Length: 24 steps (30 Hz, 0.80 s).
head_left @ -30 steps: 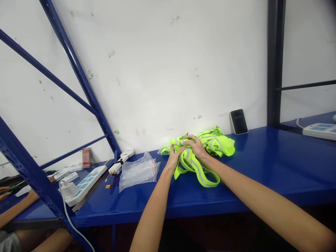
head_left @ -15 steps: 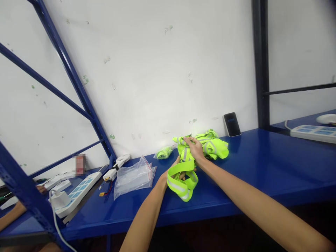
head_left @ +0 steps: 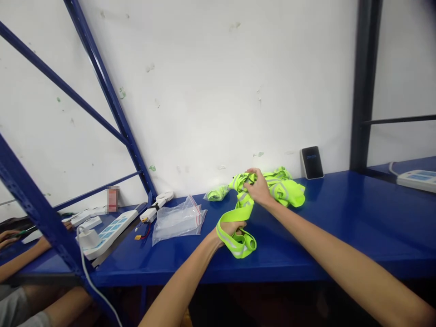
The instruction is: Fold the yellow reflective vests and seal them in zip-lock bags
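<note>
A neon-yellow reflective strap [head_left: 238,213] with silver stripes hangs between my two hands over the blue table. My left hand [head_left: 231,228] is closed, with a loop of the strap around it; its fingertips are partly hidden by the loop. Farther back, my right hand [head_left: 259,188] pinches a bunched part of the same strap. Just behind and right of it lies a crumpled heap of the same yellow reflective straps [head_left: 289,190]. Whether the held strap is joined to this heap, I cannot tell.
Clear zip bags [head_left: 179,220] lie left of my hands, and a bagged yellow strap [head_left: 218,194] sits near the wall. A small black-screened device [head_left: 312,162] leans at the back right. Power strips [head_left: 112,231] and a co-worker's arm [head_left: 27,259] are at far left.
My left hand has drawn down and away from my right, stretching the strap between them. My right hand has turned on the bunched part. The view has shifted slightly left.
</note>
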### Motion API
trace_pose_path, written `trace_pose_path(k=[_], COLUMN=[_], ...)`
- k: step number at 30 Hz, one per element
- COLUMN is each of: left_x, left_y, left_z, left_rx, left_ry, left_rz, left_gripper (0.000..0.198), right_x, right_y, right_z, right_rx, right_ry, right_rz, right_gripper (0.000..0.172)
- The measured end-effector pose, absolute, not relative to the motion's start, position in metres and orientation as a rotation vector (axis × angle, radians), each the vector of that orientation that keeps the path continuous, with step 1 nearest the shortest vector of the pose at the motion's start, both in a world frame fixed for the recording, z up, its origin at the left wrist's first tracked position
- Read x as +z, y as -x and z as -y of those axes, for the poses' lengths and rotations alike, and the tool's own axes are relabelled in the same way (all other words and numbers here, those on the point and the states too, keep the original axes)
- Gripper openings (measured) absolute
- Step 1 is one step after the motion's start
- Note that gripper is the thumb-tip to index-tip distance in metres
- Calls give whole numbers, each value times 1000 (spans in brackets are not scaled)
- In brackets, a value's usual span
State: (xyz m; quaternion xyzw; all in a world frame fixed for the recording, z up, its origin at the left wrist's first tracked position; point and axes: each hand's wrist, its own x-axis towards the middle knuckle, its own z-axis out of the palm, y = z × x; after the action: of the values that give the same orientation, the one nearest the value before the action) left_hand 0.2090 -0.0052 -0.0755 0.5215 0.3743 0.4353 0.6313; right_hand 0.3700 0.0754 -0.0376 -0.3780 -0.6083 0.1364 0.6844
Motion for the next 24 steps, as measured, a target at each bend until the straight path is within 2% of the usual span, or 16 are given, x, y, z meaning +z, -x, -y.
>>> trace_pose_path(k=[2, 8, 14, 17, 19, 24], left_x=[-66, -36, -34, -27, -23, -25], left_y=[-199, -165, -153, -148, -143, -133], left_z=[18, 54, 62, 54, 49, 47], left_rx=[880, 620, 415, 254, 219, 155], left_ry=[-1248, -1474, -1635, -1757, -1859, -2098], left_rz=[-888, -837, -916, -998, -1048, -1086], left_gripper=[11, 34, 49, 43, 46, 53], right_x=[-35, -43, -50, -49, -51, -65], right_y=[-374, -369, -367, -375, -381, -395], right_z=[-77, -73, -61, -52, -43, -12], right_rx=[293, 310, -10, -255, -386, -310], right_ry=[830, 860, 626, 412, 307, 316], right_rz=[1438, 1595, 2018, 2318, 2444, 2627], right_gripper=[43, 42, 42, 47, 50, 75])
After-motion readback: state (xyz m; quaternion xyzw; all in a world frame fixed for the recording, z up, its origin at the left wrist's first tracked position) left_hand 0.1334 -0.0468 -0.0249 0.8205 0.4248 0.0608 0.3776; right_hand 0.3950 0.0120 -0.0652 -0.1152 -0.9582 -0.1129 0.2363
